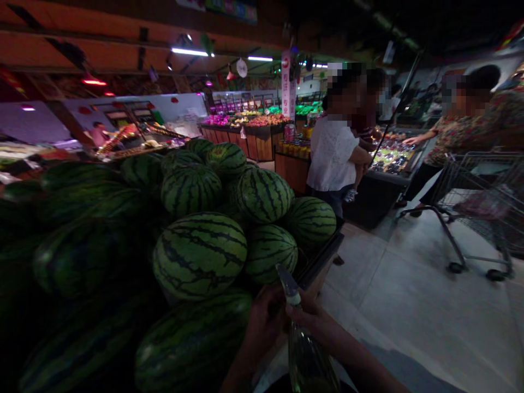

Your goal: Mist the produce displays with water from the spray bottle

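Note:
Both of my hands meet low in the frame around a clear bottle [305, 355] with a pale, tapered top. My left hand [262, 322] is curled at the bottle's neck from the left. My right hand [313, 322] is wrapped around the neck from the right. The bottle's top points up toward a heap of striped green watermelons [200, 254] just in front of me. The scene is dark, so finger detail is poor.
The watermelon bin's dark edge [321, 256] borders a pale tiled floor [409, 295]. A person in a white top [333, 155] stands by a display counter [391, 158]. Another person [462, 134] stands beside a metal shopping cart [487, 207]. Fruit stands [262, 123] fill the background.

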A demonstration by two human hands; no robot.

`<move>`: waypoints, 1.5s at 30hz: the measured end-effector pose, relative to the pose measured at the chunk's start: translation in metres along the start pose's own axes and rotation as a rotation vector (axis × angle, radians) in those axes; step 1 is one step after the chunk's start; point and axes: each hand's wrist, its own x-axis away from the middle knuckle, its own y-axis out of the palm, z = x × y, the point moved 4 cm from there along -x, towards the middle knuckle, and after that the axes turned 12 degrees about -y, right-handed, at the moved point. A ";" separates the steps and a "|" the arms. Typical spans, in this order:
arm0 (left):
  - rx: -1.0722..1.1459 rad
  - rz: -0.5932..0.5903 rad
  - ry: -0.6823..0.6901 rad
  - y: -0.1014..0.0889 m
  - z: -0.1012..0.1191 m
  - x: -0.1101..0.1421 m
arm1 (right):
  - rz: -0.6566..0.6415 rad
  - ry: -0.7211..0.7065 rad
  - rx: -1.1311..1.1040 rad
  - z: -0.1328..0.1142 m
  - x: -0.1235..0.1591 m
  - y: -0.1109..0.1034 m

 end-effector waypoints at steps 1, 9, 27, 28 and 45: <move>0.003 0.010 -0.001 0.000 0.002 -0.001 | -0.019 0.002 -0.022 0.000 -0.002 -0.002; -0.013 0.308 -0.059 -0.035 0.008 0.022 | -0.397 -0.009 -0.206 0.029 -0.035 0.021; -0.355 0.644 -0.211 -0.057 -0.048 0.033 | -0.419 0.125 -0.058 0.029 -0.050 -0.009; -0.372 0.661 -0.228 -0.057 -0.047 0.031 | -0.397 0.129 -0.048 0.026 -0.049 -0.014; -0.698 0.670 0.172 0.031 0.002 -0.080 | -0.323 0.109 -0.039 -0.008 -0.014 -0.108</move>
